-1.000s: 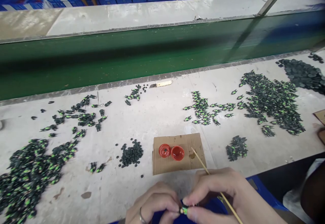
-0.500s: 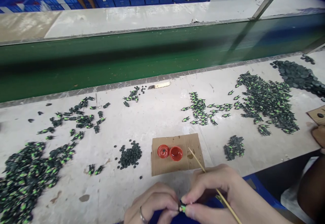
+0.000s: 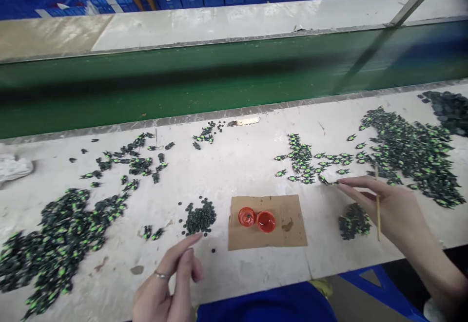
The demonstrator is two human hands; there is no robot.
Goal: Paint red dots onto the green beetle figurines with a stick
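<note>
My right hand [image 3: 387, 202] pinches a small black-and-green figure [image 3: 323, 180] between thumb and forefinger, low at the edge of a loose group of such figures [image 3: 302, 156]. A thin wooden stick [image 3: 378, 210] is tucked across the same hand. My left hand [image 3: 171, 278], with a ring on one finger, is open; its forefinger reaches toward a heap of tiny black discs [image 3: 200, 217], and nothing shows in its fingers. Between the hands, two small red cups [image 3: 266, 221] sit on a piece of cardboard [image 3: 241, 241]; the left one has a small dark spot inside.
Large piles of black-and-green figures lie at left [image 3: 62, 239] and right [image 3: 413, 151]. A small dark cluster [image 3: 354, 221] is under my right wrist. A cutter knife [image 3: 244, 122] lies near the green sunken strip [image 3: 183, 88]. Dark discs [image 3: 448, 110] are far right, white cloth [image 3: 14, 167] far left.
My hands were together at the front edge around a small figure; they have parted. The right moved right and forward to the figures, the left toward the tiny discs. The view shifted left.
</note>
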